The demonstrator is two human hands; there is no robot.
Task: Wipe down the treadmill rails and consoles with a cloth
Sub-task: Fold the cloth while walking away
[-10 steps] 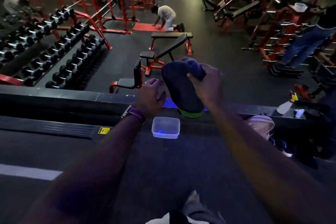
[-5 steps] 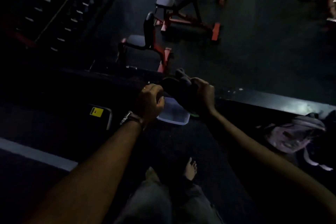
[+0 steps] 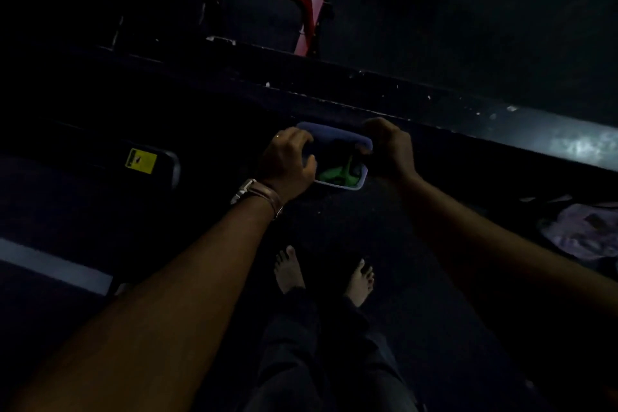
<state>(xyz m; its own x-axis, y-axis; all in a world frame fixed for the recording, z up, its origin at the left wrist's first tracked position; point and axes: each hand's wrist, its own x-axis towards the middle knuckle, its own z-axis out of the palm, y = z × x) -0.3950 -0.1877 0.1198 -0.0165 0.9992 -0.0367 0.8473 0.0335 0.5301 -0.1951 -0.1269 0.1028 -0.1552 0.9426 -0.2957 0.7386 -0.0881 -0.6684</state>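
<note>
Left hand [image 3: 287, 160] is gripping the rim of the tub [image 3: 337, 186] while right hand [image 3: 389, 150] is curling at its other end, on rim or cloth [image 3: 334, 174] unclear, the cloth lying bunched inside, so steadying the tub while lifting it out is looking wisest.

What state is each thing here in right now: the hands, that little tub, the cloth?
Left hand: grips the tub's left end.
Right hand: fingers curled at the tub's right end; whether on tub or cloth, too dark to tell.
Tub: open-topped, between both hands.
Cloth: bunched inside the tub.
Bag: slumped, far right.
</note>
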